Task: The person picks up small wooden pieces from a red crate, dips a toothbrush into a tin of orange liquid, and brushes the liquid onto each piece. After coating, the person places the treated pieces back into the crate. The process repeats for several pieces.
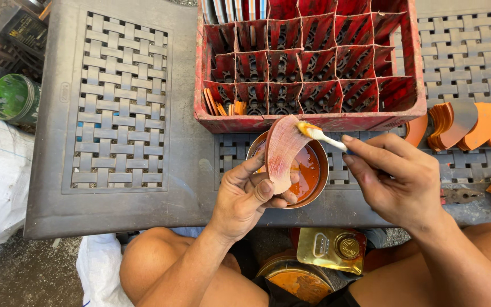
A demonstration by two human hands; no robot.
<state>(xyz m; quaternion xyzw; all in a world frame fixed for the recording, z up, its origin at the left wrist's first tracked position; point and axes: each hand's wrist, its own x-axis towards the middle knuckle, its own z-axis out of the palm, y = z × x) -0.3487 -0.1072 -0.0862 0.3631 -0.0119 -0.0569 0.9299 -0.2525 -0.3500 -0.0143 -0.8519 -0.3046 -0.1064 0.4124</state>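
Note:
My left hand [251, 193] grips a curved, pale pinkish wooden piece [282, 149] by its lower end, holding it over a round tin of orange varnish [309, 170]. My right hand [396, 176] holds a small white-handled brush [319, 135] whose yellow-stained tip touches the upper edge of the piece. The tin stands on the grey woven-pattern table [120, 102] just in front of a red crate [313, 62].
The red crate has many dividers, with a few orange pieces [223, 105] in its near-left cells. Several orange-coated curved pieces [473, 122] lie at the right. A green can [12, 99] sits at the left, a gold can [331, 247] and an orange lid [296, 281] below.

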